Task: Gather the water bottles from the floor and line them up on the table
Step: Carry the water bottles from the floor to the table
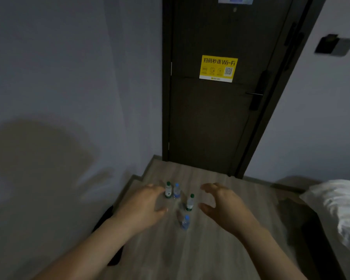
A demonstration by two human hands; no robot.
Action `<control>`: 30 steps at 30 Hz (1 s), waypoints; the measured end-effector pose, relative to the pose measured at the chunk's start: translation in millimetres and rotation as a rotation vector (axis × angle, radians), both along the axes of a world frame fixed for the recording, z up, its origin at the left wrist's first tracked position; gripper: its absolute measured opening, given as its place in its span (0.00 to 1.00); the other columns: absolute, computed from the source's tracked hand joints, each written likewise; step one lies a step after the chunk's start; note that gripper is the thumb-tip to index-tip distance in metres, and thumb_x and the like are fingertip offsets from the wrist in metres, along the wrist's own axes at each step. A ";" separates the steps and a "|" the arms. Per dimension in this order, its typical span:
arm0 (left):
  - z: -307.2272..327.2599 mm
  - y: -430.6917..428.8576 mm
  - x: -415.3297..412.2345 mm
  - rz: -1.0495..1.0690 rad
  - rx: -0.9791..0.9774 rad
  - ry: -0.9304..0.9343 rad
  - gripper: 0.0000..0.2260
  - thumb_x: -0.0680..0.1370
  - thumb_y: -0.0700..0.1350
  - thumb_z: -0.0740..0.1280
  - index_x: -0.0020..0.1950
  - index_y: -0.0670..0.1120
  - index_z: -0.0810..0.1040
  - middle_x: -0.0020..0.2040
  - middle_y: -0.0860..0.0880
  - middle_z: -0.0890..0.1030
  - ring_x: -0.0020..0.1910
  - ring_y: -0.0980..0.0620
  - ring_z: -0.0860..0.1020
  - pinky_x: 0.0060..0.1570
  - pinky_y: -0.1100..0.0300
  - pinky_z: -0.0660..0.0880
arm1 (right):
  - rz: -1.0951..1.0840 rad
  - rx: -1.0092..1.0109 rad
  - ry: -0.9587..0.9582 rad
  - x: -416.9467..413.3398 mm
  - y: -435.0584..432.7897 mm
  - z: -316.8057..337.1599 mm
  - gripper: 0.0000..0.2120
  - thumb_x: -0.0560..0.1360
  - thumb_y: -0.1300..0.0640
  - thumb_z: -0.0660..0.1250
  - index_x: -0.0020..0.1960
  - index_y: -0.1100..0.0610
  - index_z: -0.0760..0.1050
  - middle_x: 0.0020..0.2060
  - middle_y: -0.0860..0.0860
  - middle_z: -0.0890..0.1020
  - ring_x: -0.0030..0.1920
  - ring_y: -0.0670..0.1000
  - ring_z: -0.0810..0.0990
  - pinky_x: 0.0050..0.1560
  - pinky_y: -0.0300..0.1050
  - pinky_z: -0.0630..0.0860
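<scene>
Hovering over upright water bottles (pixel 176 191) | left hand (pixel 143 205) spread, empty, just left of far green-capped bottle (pixel 168 190) | right hand (pixel 220 203) cupped wide, empty, right of near green-capped bottle (pixel 190 202)

Nearest bottle (pixel 186 222) blurred, white bedding (pixel 339 203) cut by right edge, black object (pixel 105 218) partly behind left forearm (pixel 93 245)

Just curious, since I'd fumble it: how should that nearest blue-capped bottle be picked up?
Probably wrap the right hand round the body of the nearest blue-capped bottle, coming from the right. It stands upright with that side clear; a green-capped bottle stands just behind.
</scene>
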State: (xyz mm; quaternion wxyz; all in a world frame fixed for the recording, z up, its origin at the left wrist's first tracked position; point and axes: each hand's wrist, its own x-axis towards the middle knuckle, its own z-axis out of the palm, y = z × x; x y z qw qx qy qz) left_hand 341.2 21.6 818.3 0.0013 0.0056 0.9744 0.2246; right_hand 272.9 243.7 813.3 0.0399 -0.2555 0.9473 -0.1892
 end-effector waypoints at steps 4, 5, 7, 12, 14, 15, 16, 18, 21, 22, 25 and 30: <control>-6.4 -37.8 -60.3 -0.018 0.019 0.030 0.18 0.75 0.53 0.67 0.63 0.51 0.74 0.58 0.53 0.75 0.55 0.56 0.74 0.57 0.59 0.73 | -0.020 0.007 -0.018 -55.9 -35.3 -12.3 0.23 0.76 0.46 0.66 0.69 0.46 0.66 0.63 0.44 0.73 0.58 0.43 0.75 0.57 0.37 0.72; -8.2 -48.1 -74.6 -0.024 0.025 0.031 0.17 0.75 0.53 0.67 0.63 0.51 0.74 0.58 0.53 0.75 0.54 0.57 0.74 0.56 0.60 0.72 | -0.030 0.014 -0.028 -68.5 -43.8 -15.2 0.23 0.76 0.46 0.66 0.69 0.45 0.66 0.63 0.43 0.73 0.58 0.43 0.75 0.56 0.36 0.72; -11.6 -67.1 -102.0 -0.036 0.048 0.021 0.17 0.75 0.53 0.67 0.62 0.52 0.74 0.57 0.54 0.75 0.52 0.59 0.72 0.55 0.64 0.71 | -0.050 0.026 -0.057 -91.5 -59.8 -20.2 0.23 0.75 0.45 0.66 0.69 0.45 0.66 0.62 0.43 0.73 0.58 0.42 0.75 0.55 0.35 0.72; -26.9 -99.8 -162.8 -0.062 0.065 -0.047 0.18 0.75 0.53 0.68 0.63 0.50 0.74 0.59 0.52 0.75 0.55 0.56 0.73 0.54 0.66 0.69 | -0.097 0.059 -0.092 -142.8 -84.1 -37.0 0.22 0.75 0.43 0.65 0.67 0.45 0.68 0.60 0.43 0.75 0.57 0.43 0.75 0.54 0.37 0.73; -34.7 -107.5 -184.1 -0.068 0.057 -0.070 0.20 0.75 0.52 0.68 0.65 0.50 0.73 0.62 0.51 0.75 0.59 0.55 0.73 0.57 0.66 0.68 | -0.108 0.086 -0.122 -161.8 -90.5 -44.0 0.22 0.75 0.43 0.65 0.67 0.44 0.68 0.59 0.44 0.75 0.56 0.43 0.76 0.54 0.37 0.74; -38.3 -110.4 -194.6 -0.070 0.056 -0.083 0.21 0.75 0.52 0.68 0.66 0.50 0.72 0.63 0.51 0.74 0.60 0.55 0.73 0.57 0.67 0.67 | -0.114 0.097 -0.130 -171.4 -94.1 -47.4 0.22 0.75 0.43 0.65 0.67 0.44 0.68 0.59 0.44 0.75 0.56 0.43 0.76 0.54 0.38 0.74; -42.3 -113.3 -205.5 -0.071 0.059 -0.093 0.21 0.75 0.52 0.68 0.66 0.49 0.72 0.63 0.51 0.74 0.60 0.54 0.73 0.56 0.67 0.66 | -0.119 0.102 -0.138 -181.5 -97.8 -51.2 0.22 0.75 0.43 0.65 0.67 0.45 0.68 0.59 0.44 0.75 0.56 0.43 0.76 0.53 0.37 0.74; -50.4 -118.6 -227.8 -0.064 0.068 -0.107 0.19 0.75 0.51 0.67 0.65 0.49 0.73 0.62 0.51 0.75 0.59 0.54 0.73 0.55 0.67 0.67 | -0.118 0.095 -0.162 -202.6 -104.0 -60.3 0.22 0.75 0.44 0.65 0.67 0.45 0.67 0.59 0.44 0.75 0.56 0.43 0.76 0.52 0.35 0.72; -62.7 -121.5 -262.4 -0.037 0.068 -0.144 0.16 0.75 0.51 0.67 0.62 0.48 0.74 0.60 0.50 0.76 0.56 0.54 0.74 0.53 0.65 0.68 | -0.106 0.088 -0.199 -237.1 -108.0 -74.6 0.22 0.75 0.44 0.64 0.68 0.45 0.67 0.59 0.44 0.75 0.55 0.42 0.74 0.51 0.34 0.71; -66.9 -121.3 -274.9 -0.035 0.064 -0.156 0.16 0.75 0.51 0.67 0.61 0.48 0.74 0.59 0.51 0.76 0.56 0.54 0.74 0.52 0.65 0.68 | -0.102 0.090 -0.207 -250.0 -108.2 -79.4 0.22 0.75 0.43 0.64 0.68 0.45 0.67 0.59 0.44 0.75 0.55 0.42 0.74 0.52 0.34 0.72; -78.1 -118.1 -311.4 -0.033 0.059 -0.197 0.17 0.76 0.52 0.66 0.63 0.48 0.73 0.60 0.51 0.75 0.56 0.55 0.73 0.49 0.68 0.67 | -0.095 0.105 -0.249 -292.6 -106.7 -93.7 0.23 0.75 0.44 0.65 0.68 0.44 0.66 0.61 0.44 0.74 0.55 0.41 0.74 0.55 0.36 0.73; -92.6 -110.9 -372.7 0.001 0.055 -0.246 0.17 0.76 0.52 0.65 0.65 0.50 0.72 0.61 0.50 0.75 0.58 0.54 0.73 0.52 0.67 0.67 | -0.076 0.106 -0.275 -361.3 -103.1 -112.7 0.23 0.75 0.45 0.66 0.68 0.44 0.66 0.62 0.44 0.74 0.58 0.43 0.74 0.56 0.36 0.72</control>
